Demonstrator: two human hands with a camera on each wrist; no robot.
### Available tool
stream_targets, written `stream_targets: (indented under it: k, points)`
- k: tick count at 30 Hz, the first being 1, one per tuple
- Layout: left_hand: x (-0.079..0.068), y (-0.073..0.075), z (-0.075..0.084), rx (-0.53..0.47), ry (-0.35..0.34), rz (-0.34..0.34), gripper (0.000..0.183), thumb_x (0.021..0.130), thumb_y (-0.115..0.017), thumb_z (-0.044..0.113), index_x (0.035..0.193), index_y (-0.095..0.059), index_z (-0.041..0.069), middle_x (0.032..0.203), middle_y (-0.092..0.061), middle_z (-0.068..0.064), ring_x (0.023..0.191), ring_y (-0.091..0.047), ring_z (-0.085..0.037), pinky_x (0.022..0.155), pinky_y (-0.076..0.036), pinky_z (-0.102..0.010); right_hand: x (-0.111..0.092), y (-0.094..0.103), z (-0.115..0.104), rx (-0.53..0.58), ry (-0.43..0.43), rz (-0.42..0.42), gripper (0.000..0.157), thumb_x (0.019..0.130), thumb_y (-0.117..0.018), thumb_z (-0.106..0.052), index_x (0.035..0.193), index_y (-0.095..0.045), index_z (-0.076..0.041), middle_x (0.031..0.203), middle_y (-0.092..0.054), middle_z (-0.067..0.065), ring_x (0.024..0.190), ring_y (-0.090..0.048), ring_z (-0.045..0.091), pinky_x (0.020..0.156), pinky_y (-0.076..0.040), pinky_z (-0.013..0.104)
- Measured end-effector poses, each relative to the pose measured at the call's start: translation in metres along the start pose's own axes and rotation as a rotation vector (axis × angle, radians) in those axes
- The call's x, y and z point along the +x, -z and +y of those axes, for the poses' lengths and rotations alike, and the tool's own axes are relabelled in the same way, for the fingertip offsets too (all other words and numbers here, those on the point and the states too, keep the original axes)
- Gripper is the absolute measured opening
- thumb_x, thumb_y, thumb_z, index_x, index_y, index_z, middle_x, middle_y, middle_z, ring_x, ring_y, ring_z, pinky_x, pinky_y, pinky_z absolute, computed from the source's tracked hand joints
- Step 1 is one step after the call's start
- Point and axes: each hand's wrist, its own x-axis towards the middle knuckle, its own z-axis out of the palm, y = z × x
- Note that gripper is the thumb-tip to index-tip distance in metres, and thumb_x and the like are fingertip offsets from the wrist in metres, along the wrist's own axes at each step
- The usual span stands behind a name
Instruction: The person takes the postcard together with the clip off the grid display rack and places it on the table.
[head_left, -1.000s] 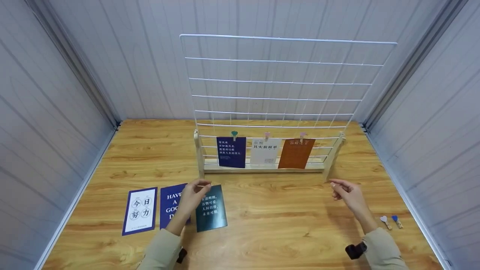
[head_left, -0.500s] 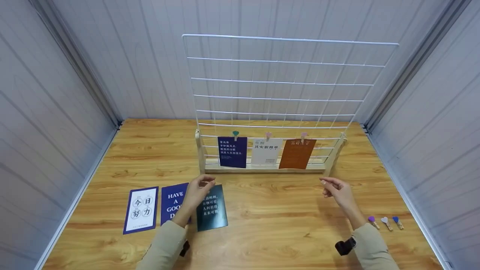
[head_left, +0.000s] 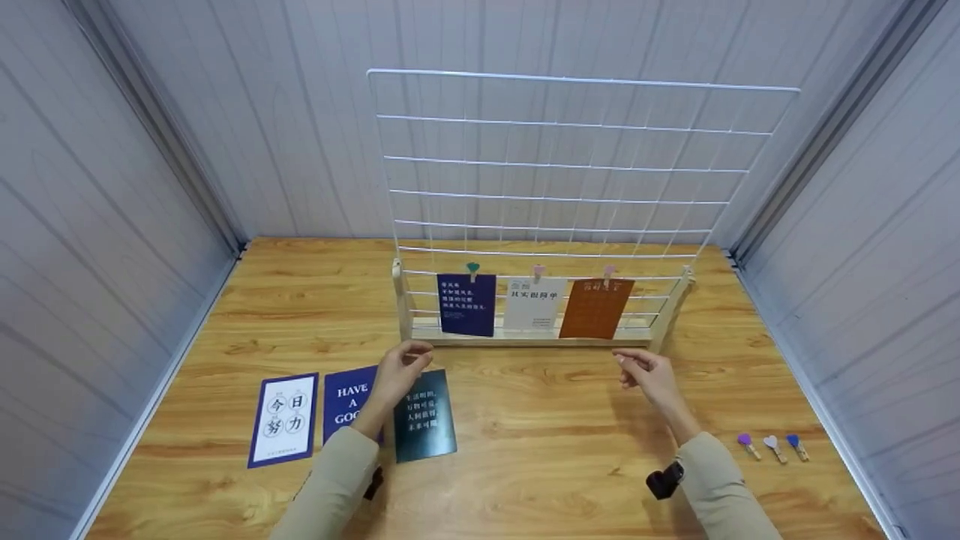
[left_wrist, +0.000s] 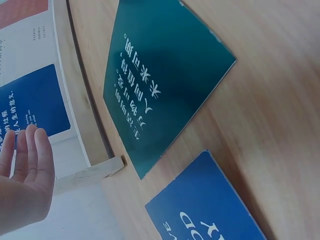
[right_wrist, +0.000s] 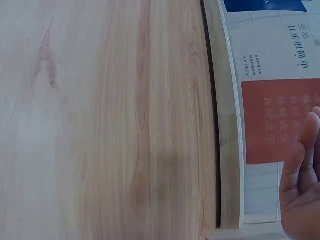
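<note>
My left hand hovers over the dark green card and the blue card with English lettering, partly covering them in the head view. Its fingers are loosely bent with nothing visible in them. My right hand hangs in front of the rack's right end, fingers loosely bent, also holding nothing visible. On the white wire grid rack, a blue card, a white card and an orange card hang from small heart-topped clips. The right wrist view shows my fingers near the orange card.
A blue-bordered white card lies at the left of the wooden table. At the right lie a purple clip, a white clip and a blue clip. Pale panel walls enclose the table.
My right hand has moved left and slightly toward the rack, uncovering the purple clip. My left hand has shifted slightly right and toward the rack. The cards stay where they were.
</note>
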Motion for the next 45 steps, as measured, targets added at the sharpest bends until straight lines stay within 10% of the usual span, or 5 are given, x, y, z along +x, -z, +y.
stream_targets:
  k: [8,17,45]
  points:
    - [0.010,-0.003,-0.003,0.023,-0.054,-0.008,0.021,0.085,-0.057,0.008,0.102,-0.058,-0.004,0.095,-0.059,-0.010,0.087,-0.054,-0.025,0.074,-0.046,-0.035,0.011,-0.025,-0.007,-0.037,-0.154,0.085,0.025,0.085,-0.057,-0.005,0.102,-0.057,0.014,0.062,-0.056,0.013,0.051,-0.055,0.015,0.048,-0.049,0.026]
    - [0.018,-0.009,-0.006,0.014,-0.128,0.012,0.019,0.084,-0.057,0.003,0.100,-0.057,-0.008,0.092,-0.059,-0.013,0.086,-0.054,-0.026,0.077,-0.045,-0.036,0.020,-0.044,0.001,0.008,-0.090,0.042,0.028,0.084,-0.059,-0.008,0.100,-0.056,0.015,0.062,-0.058,0.004,0.052,-0.056,0.012,0.050,-0.050,0.028]
    - [0.048,-0.015,0.015,-0.059,-0.052,0.068,0.028,0.083,-0.058,0.006,0.109,-0.054,-0.006,0.106,-0.054,-0.018,0.092,-0.053,-0.029,0.076,-0.046,-0.034,0.061,-0.115,-0.036,0.026,-0.133,0.004,0.021,0.084,-0.057,-0.003,0.100,-0.060,0.010,0.062,-0.057,0.009,0.054,-0.055,0.015,0.053,-0.050,0.028]
